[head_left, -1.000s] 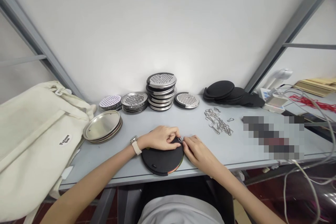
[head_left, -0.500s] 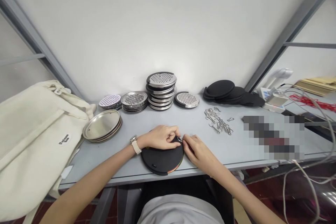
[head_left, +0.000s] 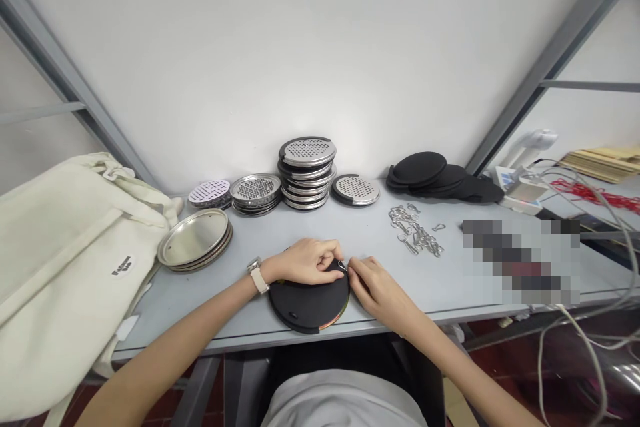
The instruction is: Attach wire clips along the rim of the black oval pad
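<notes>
A round black disc [head_left: 310,305] lies flat near the front edge of the table, with a strip of orange and green showing at its lower right rim. My left hand [head_left: 311,263] rests over its far part, closed, thumb on top and fingers bent at the far right edge. Between my hands a small silver snap hook [head_left: 342,265] sits at that edge. My right hand [head_left: 373,283] is closed, pinching the hook's right end between thumb and forefinger. The fingertips partly cover the hook, so whether it passes through the disc cannot be made out.
Perforated metal discs [head_left: 307,152] with black rims stand stacked at the back, beside grater discs [head_left: 256,189]. Plain metal lids [head_left: 195,238] and a cream bag [head_left: 75,267] are left. Loose snap hooks [head_left: 417,230], black covers [head_left: 420,170] and cables [head_left: 590,347] are right.
Both hands stay in almost the same place on the disc. The small hook between them shifts only slightly; everything else is unchanged.
</notes>
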Tool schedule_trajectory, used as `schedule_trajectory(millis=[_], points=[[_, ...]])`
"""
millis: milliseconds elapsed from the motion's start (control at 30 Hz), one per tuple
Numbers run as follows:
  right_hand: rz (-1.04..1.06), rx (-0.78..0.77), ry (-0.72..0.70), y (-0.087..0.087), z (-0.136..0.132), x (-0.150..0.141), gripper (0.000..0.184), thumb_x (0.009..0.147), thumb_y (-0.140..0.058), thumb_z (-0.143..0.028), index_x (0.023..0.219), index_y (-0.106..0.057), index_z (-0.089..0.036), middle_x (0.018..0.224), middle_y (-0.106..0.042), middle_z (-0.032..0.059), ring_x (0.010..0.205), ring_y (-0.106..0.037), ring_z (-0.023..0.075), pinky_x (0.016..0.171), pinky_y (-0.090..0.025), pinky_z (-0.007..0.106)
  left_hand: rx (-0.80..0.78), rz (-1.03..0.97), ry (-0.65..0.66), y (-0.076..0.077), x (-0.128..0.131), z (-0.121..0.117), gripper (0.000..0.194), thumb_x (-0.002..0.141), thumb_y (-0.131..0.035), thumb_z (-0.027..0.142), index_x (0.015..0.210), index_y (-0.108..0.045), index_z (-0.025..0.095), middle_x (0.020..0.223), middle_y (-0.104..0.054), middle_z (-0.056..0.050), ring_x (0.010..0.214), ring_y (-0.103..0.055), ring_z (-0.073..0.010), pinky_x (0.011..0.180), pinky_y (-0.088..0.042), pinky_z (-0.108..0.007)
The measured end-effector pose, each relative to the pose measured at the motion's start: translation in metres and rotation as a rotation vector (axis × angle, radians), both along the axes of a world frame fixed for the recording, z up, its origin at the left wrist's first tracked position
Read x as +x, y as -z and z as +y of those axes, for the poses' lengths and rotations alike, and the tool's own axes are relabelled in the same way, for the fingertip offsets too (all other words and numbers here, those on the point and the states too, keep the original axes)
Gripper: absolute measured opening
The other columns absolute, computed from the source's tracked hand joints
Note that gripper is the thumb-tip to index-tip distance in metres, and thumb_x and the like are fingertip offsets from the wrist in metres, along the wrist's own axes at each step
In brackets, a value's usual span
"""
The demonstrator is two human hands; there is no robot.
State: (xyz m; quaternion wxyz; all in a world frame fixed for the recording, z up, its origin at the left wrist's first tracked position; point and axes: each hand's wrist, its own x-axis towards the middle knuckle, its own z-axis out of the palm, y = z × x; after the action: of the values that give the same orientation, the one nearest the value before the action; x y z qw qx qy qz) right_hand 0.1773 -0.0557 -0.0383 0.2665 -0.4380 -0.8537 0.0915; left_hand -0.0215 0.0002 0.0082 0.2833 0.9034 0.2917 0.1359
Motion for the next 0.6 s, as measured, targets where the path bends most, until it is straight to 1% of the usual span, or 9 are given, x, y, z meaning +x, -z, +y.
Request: schedule_trajectory(millis=[267,400,600], points=[[-0.074,0.023,0.034,-0.003,-0.0039,-0.0027,0.025,0.094,-0.033,-0.013,0.071,-0.042,-0.02,0.065,-0.05,0.0002,0.062,-0.044,0.017,0.07,-0.036,0.031,0.011,0.004,0.004,0.0015,0.0003,0.0008,0.018,0.082,-0.062,0.029,0.092,-0.052,0.017,0.055,-0.045,0.01,0.051,-0.042,-0.0069,0.057,-0.031,-0.019],[-0.105,0.053,0.07,-0.002,-0.0035,-0.004,0.025,0.093,-0.034,-0.014,0.07,-0.043,-0.02,0.066,-0.051,0.0012,0.066,-0.046,0.0173,0.072,-0.034,0.032,0.018,-0.007,0.006,0.0017,0.0004,0.0009,0.018,0.083,-0.062,0.029,0.092,-0.052,0.017,0.055,-0.045,0.01,0.051,-0.043,-0.0068,0.056,-0.031,-0.019],[-0.128,0.031,0.097,-0.0022,-0.0026,-0.0038,0.025,0.094,-0.035,-0.016,0.071,-0.044,-0.019,0.068,-0.052,0.0019,0.068,-0.048,0.0175,0.072,-0.033,0.032,0.025,-0.008,0.008,0.002,-0.0004,-0.0002,0.018,0.083,-0.062,0.029,0.094,-0.052,0.017,0.055,-0.045,0.01,0.051,-0.043,-0.0064,0.056,-0.032,-0.019]])
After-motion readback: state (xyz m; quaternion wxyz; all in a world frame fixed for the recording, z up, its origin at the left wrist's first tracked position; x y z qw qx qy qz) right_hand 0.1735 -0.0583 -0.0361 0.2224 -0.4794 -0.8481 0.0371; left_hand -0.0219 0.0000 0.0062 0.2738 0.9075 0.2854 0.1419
